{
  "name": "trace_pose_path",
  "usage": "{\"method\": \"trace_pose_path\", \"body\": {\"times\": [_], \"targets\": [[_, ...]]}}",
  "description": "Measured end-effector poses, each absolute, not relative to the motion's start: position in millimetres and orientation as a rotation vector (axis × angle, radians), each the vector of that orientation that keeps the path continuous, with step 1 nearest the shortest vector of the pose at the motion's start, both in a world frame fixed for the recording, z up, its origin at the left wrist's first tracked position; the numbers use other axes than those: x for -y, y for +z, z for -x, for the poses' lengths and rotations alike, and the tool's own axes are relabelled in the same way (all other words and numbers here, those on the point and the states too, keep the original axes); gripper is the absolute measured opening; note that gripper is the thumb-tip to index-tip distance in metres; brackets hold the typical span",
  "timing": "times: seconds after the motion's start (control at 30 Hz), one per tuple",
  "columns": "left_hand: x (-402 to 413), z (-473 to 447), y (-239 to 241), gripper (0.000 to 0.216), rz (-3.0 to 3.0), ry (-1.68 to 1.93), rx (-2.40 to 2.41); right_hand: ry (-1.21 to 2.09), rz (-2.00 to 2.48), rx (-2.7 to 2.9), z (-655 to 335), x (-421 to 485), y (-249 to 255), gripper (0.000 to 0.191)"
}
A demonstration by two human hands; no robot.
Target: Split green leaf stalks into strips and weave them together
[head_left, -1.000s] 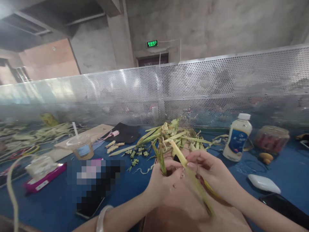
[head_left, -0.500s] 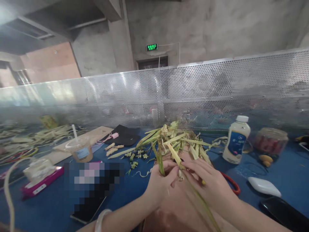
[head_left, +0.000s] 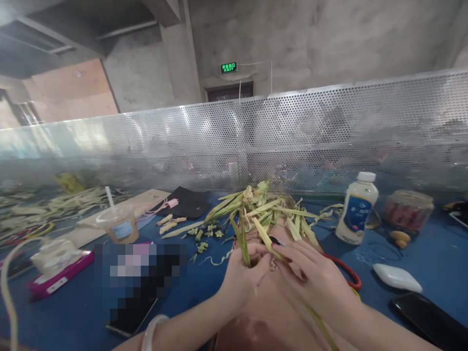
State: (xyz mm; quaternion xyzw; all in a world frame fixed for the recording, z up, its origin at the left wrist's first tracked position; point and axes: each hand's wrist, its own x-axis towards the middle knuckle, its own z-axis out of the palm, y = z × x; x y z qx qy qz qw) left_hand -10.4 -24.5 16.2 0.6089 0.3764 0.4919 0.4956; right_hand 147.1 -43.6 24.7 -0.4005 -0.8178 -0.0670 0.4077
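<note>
Over a brown board [head_left: 263, 312], my hands work close together. My left hand [head_left: 239, 280] is closed around green and yellowish leaf strips [head_left: 243, 246], whose ends stick up above the thumb. My right hand [head_left: 316, 275] pinches a pale yellow-green leaf strip [head_left: 266, 235] right beside the left fingertips. A long green stalk [head_left: 321, 326] trails below the right hand toward the lower edge. Just beyond the fingers lies a heap of pale green, partly dry leaves [head_left: 274, 207]. The fingers hide part of what they grip.
Small green plant bits [head_left: 204, 234] lie left of the heap. Nearby are a drink cup [head_left: 122, 229], a dark phone [head_left: 142, 302] and a purple tissue pack [head_left: 60, 275]. To the right are a white bottle [head_left: 356, 209], a jar [head_left: 409, 209], a white case [head_left: 397, 278] and a black object [head_left: 427, 317].
Both hands stay close together on the leaf strips, with the right fingers shifted slightly. The trailing stalk hangs lower under the right hand. The whole view has moved a little.
</note>
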Motion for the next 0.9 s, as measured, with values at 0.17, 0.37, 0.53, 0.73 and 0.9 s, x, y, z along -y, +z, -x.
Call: {"method": "trace_pose_path", "body": {"times": [0.17,0.37,0.53,0.73,0.9], "targets": [[24.4,10.5,13.0,0.026,-1.504,1.162,-0.952,0.056,1.109,2.019,-145.8,44.3,26.4,0.028],[23.1,11.1,11.6,0.025,-1.548,1.13,-0.951,0.114,1.149,1.99,-144.7,46.8,27.7,0.028],[22.4,11.9,14.8,0.024,-1.555,1.103,-0.968,0.157,1.229,2.016,-146.6,45.5,28.5,0.027],[23.8,10.9,15.9,0.023,-1.562,1.09,-0.995,0.127,1.229,2.006,-147.4,43.8,29.2,0.022],[26.8,9.6,16.5,0.022,-1.627,1.112,-1.008,0.049,1.314,1.971,-144.7,45.3,26.9,0.018]]}}
